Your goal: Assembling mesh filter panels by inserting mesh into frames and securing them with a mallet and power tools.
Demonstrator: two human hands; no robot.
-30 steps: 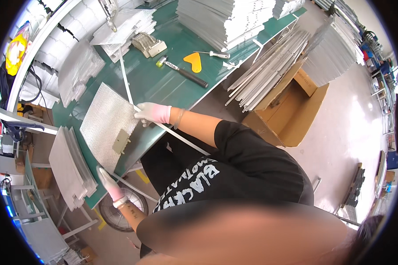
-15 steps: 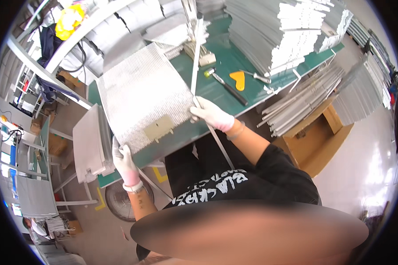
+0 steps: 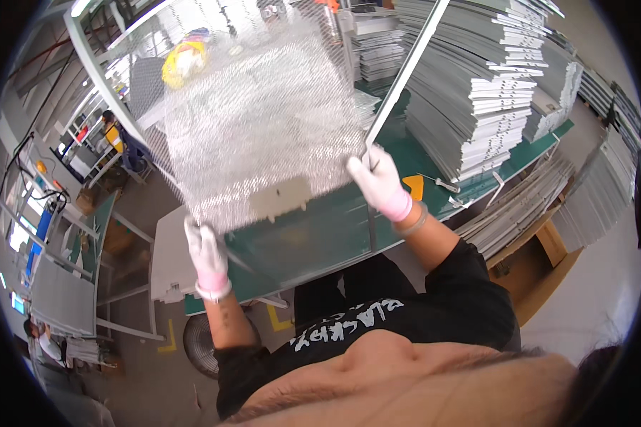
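A silvery metal mesh panel [image 3: 263,135] is tilted up over the green workbench, and the background shows through its far part. A flat beige plate [image 3: 281,198] lies along its near edge. My left hand [image 3: 208,249], in a white and pink glove, is closed on the panel's near left corner. At the near right corner my right hand [image 3: 379,181], gloved alike, grips the panel's edge, thumb on top. A narrow pale metal strip [image 3: 407,67] runs beside the right edge and reaches this hand; whether the fingers hold it too, I cannot tell.
Tall stacks of grey panels [image 3: 449,92] stand on the green bench [image 3: 299,249] at right. A yellow tool [image 3: 413,187] and a screwdriver [image 3: 446,185] lie near them. An open cardboard box [image 3: 527,274] is below right; a floor fan [image 3: 201,345] stands below left.
Both hands have lifted and tilted the mesh panel upward, and the right hand has shifted right. The strip has swung right with it. The panel now covers the hammer's place on the bench.
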